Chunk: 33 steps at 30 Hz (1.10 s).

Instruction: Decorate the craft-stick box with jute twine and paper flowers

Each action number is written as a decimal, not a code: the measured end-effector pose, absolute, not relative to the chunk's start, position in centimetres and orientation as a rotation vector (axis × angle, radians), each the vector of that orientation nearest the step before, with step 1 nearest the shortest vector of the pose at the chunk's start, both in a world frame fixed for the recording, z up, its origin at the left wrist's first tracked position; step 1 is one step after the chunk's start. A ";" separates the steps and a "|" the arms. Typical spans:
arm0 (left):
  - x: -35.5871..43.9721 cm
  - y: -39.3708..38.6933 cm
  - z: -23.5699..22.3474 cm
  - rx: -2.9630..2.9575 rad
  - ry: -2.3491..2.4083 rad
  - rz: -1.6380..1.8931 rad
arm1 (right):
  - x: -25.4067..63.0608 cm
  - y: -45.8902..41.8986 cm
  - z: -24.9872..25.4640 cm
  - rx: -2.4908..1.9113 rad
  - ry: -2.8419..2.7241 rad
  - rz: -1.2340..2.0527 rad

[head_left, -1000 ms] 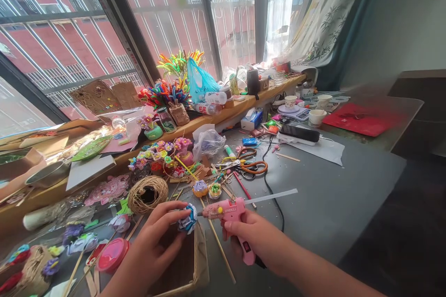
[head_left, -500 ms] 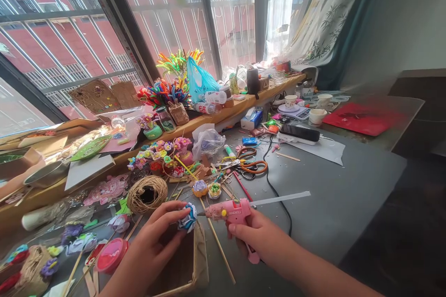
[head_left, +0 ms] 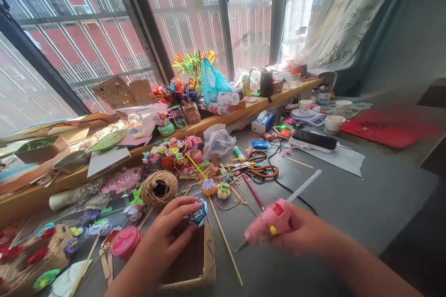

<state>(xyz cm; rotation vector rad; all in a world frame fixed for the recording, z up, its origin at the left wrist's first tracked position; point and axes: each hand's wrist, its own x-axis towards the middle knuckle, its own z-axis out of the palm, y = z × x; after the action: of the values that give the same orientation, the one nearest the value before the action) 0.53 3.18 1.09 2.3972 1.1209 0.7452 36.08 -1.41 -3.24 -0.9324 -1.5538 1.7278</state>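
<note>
Between the fingers and thumb of my left hand [head_left: 170,229] is a blue and white paper flower [head_left: 199,213]. It sits over the edge of an open cardboard box [head_left: 209,260] below the hand. My right hand [head_left: 299,232] is wrapped round a pink hot glue gun [head_left: 266,222]; its nozzle points down and left, apart from the flower. A clear glue stick [head_left: 304,184] juts out of the gun's back. A thin wooden stick [head_left: 226,241] lies beside the box, below two small folded flowers, one purple and orange [head_left: 209,186], one green and yellow [head_left: 223,190].
A ball of twine [head_left: 159,188] and a pink lidded tub [head_left: 126,242] are left of the box. Scissors [head_left: 261,169], a red pencil [head_left: 252,191] and a black cord [head_left: 296,198] lie behind the gun. A phone [head_left: 313,140] rests at back right.
My right hand has drawn the glue gun away from the flower, to the right, and tipped its nozzle down. My left hand still holds the flower. The view has shifted left.
</note>
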 end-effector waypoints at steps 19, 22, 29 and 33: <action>0.4 3.4 0.9 2.390 1.106 0.711 | 40.0 3.7 -7.7 -1.530 -1.282 1.548; 0.4 3.5 0.9 2.410 1.113 0.689 | 39.2 3.7 -8.3 -1.461 -1.262 1.579; 0.5 3.2 1.3 2.454 1.087 0.694 | 38.2 3.2 -8.4 -1.293 -1.217 1.636; 0.6 3.0 1.4 2.474 1.119 0.707 | 38.3 3.3 -8.7 -1.288 -1.184 1.647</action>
<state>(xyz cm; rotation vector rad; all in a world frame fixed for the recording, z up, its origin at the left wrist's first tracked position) 0.55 2.96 1.43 2.4738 1.1188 0.7065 38.26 3.31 -8.65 -1.2875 -1.1841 1.6472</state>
